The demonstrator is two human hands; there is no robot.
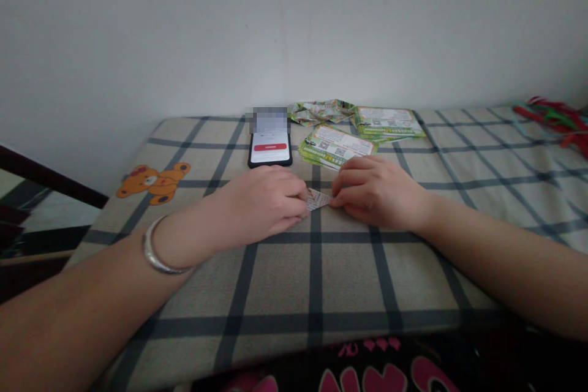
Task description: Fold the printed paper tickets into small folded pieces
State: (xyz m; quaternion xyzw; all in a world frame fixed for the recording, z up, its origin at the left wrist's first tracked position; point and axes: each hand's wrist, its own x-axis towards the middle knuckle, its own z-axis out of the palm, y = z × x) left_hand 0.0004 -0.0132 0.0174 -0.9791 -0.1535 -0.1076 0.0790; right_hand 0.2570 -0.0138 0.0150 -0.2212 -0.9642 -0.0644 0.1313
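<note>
Between my two hands, a small folded piece of printed paper (317,199) lies on the checked tablecloth, its visible part narrowing to a point on the right. My left hand (271,201), with a silver bangle at the wrist, is closed over the paper's left end, and the fingers hide that part. The thumb and fingertips of my right hand (374,190) pinch the right tip. Just beyond my hands lies a stack of green and white printed cards (337,146). A phone (270,150) with a lit screen lies beyond my left hand.
Folded paper pieces (321,111) and another stack of cards (390,121) sit by the wall. Red and green stringy material (558,122) is at the far right. An orange bear picture (154,184) is on the left of the tablecloth (275,282). Dark furniture (41,174) stands beyond the left edge.
</note>
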